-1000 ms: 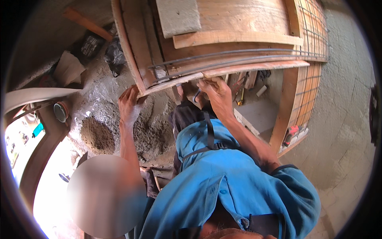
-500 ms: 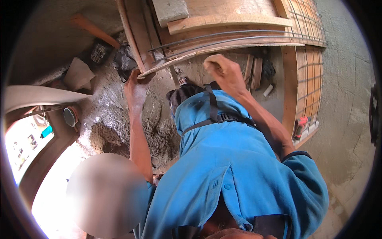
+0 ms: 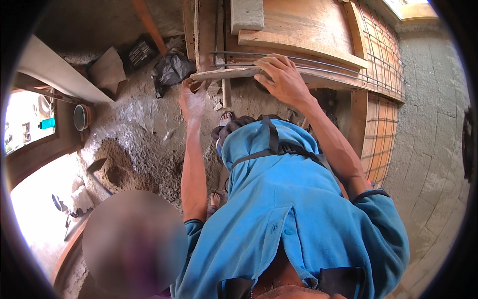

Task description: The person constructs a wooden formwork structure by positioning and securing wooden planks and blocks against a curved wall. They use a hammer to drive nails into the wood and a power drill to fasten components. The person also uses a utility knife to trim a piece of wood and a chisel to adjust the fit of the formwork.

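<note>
A thin wooden board (image 3: 224, 74) runs along the near side of a timber form, its edge turned toward me. My left hand (image 3: 192, 101) is at the board's left end, with thumb and fingers closed around the corner. Farther right, my right hand (image 3: 286, 82) grips the same board, fingers over its top edge and thumb below. Just beyond that hand, dark steel rods (image 3: 318, 63) lie lengthwise in the form. A light timber batten (image 3: 298, 47) and a grey block (image 3: 247, 15) rest behind the rods.
Wet mortar (image 3: 149, 129) covers the floor at left, with a heap (image 3: 117, 169) and a hoe-like blade (image 3: 97, 165). A black plastic bag (image 3: 173, 70) sits by the form's left corner. Steel mesh (image 3: 381, 50) covers panels at right. A bucket (image 3: 81, 117) stands far left; another person (image 3: 214, 200) is partly visible.
My right hand has gone from hovering with curled fingers below the form to gripping the board. My left hand stays at the board's end. The whole view has shifted.
</note>
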Tool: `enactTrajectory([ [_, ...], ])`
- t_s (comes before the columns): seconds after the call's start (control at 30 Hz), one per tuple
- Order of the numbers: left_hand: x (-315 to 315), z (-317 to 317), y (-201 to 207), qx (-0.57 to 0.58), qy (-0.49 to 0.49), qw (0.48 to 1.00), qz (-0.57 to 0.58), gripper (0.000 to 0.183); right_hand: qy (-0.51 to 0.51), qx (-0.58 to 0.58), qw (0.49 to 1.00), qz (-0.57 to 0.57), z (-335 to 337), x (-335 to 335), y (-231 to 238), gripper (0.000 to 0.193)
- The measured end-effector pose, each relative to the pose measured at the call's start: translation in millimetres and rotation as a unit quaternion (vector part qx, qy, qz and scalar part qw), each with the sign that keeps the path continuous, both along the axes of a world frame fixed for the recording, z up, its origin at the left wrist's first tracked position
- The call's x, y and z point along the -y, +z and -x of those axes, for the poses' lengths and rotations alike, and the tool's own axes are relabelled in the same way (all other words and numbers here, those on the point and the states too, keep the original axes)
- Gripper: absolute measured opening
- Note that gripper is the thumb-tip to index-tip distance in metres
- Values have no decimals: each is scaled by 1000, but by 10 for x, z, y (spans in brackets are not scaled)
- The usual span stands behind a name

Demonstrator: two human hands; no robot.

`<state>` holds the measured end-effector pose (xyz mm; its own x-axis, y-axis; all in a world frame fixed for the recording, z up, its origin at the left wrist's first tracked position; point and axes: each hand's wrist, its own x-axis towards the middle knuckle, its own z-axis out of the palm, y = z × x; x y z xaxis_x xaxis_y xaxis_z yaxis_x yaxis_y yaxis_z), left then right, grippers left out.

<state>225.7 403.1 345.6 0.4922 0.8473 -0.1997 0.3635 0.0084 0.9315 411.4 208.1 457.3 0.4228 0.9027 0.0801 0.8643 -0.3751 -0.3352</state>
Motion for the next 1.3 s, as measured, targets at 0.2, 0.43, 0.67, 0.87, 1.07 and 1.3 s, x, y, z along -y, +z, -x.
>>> enactTrajectory([
  [0.2, 234, -94, -130, 156, 91, 969, 170, 44, 41, 54, 995, -70, 37, -197, -151, 32],
  [0.43, 563, 191, 74, 302, 160, 872, 351, 29, 26, -24, 994, -99, 576, 364, -94, 27],
  [0.67, 676, 268, -21, 225, 49, 904, 361, 35, -127, -156, 965, -168, 592, 740, -211, 26],
  [0.87, 517, 35, 94, 214, 30, 909, 356, 39, -158, -134, 963, -172, 361, 338, -307, 25],
  [1.07, 493, -279, 394, 190, 75, 904, 377, 49, -221, -75, 943, -237, 392, 75, -445, 35],
  [1.3, 515, -299, 404, 278, 157, 844, 432, 48, -329, -171, 880, -297, 565, 54, -660, 35],
])
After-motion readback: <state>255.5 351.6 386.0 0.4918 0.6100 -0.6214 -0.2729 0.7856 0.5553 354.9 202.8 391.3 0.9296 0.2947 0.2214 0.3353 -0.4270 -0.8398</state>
